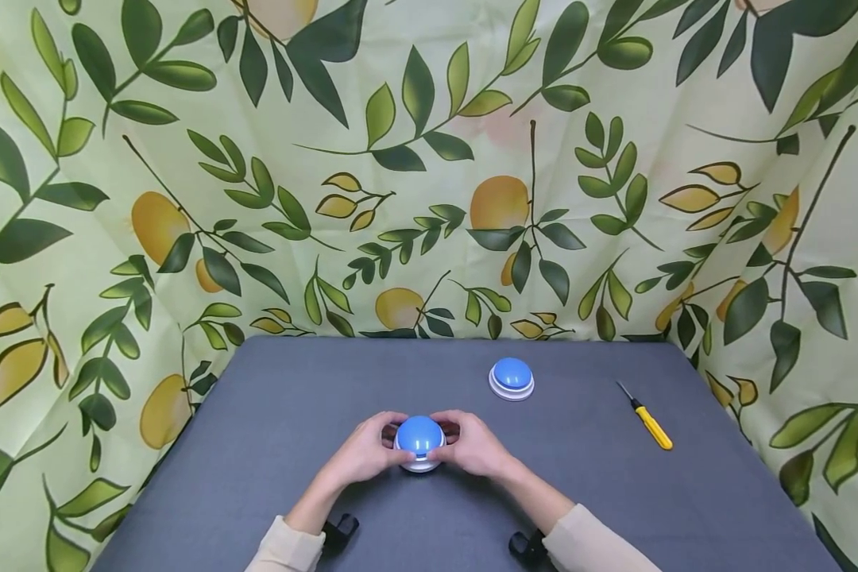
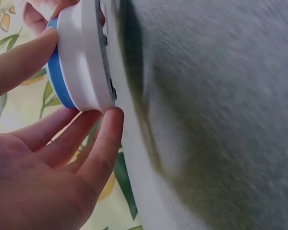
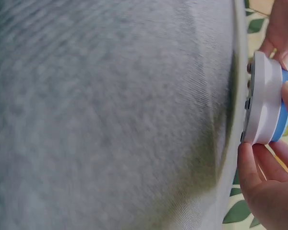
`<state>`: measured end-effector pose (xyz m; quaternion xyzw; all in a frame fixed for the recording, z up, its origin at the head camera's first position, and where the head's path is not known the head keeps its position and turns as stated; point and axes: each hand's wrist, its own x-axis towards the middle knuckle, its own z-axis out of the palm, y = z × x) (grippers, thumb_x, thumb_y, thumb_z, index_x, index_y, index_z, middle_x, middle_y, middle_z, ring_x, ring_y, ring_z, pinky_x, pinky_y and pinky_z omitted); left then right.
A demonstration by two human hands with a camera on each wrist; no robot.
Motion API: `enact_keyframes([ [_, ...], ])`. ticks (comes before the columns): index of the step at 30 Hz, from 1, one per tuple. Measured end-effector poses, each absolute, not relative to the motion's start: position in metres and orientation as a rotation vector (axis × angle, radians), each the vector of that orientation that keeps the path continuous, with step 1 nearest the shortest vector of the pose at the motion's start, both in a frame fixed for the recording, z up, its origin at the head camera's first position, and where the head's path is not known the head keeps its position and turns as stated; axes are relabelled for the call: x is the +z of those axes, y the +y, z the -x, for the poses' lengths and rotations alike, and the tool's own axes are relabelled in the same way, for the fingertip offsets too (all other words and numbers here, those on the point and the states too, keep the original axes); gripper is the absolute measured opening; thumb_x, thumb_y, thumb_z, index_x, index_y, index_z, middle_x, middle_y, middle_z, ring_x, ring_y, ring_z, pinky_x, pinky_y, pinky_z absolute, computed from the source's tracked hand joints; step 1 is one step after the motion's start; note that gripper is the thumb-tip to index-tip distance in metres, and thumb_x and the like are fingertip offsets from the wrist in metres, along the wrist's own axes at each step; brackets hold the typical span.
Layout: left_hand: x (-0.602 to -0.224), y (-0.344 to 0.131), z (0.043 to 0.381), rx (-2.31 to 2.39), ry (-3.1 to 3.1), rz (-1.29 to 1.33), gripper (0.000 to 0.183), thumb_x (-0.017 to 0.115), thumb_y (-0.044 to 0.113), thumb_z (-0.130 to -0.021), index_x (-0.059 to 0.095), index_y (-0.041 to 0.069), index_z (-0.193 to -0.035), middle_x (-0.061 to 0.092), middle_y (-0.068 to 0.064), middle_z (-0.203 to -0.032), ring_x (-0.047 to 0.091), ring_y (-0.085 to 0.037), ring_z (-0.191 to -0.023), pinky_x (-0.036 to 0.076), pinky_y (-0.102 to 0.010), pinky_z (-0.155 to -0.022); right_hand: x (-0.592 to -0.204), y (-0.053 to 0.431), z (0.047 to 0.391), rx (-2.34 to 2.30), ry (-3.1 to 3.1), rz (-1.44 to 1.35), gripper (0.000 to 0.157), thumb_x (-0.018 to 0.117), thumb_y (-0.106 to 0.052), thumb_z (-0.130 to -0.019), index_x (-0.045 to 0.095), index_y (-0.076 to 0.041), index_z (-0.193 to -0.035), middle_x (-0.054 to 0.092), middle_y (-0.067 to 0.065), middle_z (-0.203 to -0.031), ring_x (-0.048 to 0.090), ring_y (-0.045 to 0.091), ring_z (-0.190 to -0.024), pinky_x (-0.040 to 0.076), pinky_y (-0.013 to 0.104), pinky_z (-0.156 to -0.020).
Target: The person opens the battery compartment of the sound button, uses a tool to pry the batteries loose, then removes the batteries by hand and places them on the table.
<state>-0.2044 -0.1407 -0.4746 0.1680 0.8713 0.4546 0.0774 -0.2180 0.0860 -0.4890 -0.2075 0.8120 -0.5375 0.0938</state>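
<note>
Near the front of the table [image 1: 293, 389], a push button [image 1: 419, 435] sits between the left hand [image 1: 365, 450] and the right hand [image 1: 477, 446], fingers at both its sides; whether its base touches the tabletop is not clear. A second button [image 1: 512, 375] rests on the table behind it and to the right, apart from both hands, with a screwdriver [image 1: 648, 421] lying farther right and somewhat forward of that, tip toward the back left. A cloth [image 1: 429, 175] hangs behind the table and along its left and right sides.

Held button [image 1: 419, 434] is glossy plastic; tabletop [image 1: 343, 377], matt cloth.
</note>
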Motion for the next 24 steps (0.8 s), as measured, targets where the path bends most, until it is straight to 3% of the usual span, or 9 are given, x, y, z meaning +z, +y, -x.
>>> enact_keyframes([
  [13, -0.468, -0.125, 0.205, 1.489, 2.529, -0.562, 0.059, 0.084, 0.02, -0.083, 0.059, -0.004, -0.13, 0.061, -0.013, -0.116, 0.067, -0.025, -0.098, 0.054, -0.03, -0.082, -0.48, 0.111, 0.213, -1.701, 2.393, 0.585, 0.054, 0.085, -0.012, -0.08, 0.064, 0.004, -0.128, 0.065, 0.016, -0.118, 0.068, 0.027, -0.101, 0.054, 0.047, -0.091],
  [24, -0.46, -0.113, 0.208, 1.532, 2.537, -0.617, 0.058, 0.083, 0.023, -0.084, 0.06, -0.001, -0.132, 0.062, -0.012, -0.122, 0.065, -0.026, -0.105, 0.052, -0.049, -0.094, -0.463, 0.125, 0.211, -1.643, 2.485, 0.576, 0.054, 0.085, -0.018, -0.081, 0.065, 0.0, -0.128, 0.065, 0.012, -0.119, 0.066, 0.024, -0.103, 0.053, 0.046, -0.094],
])
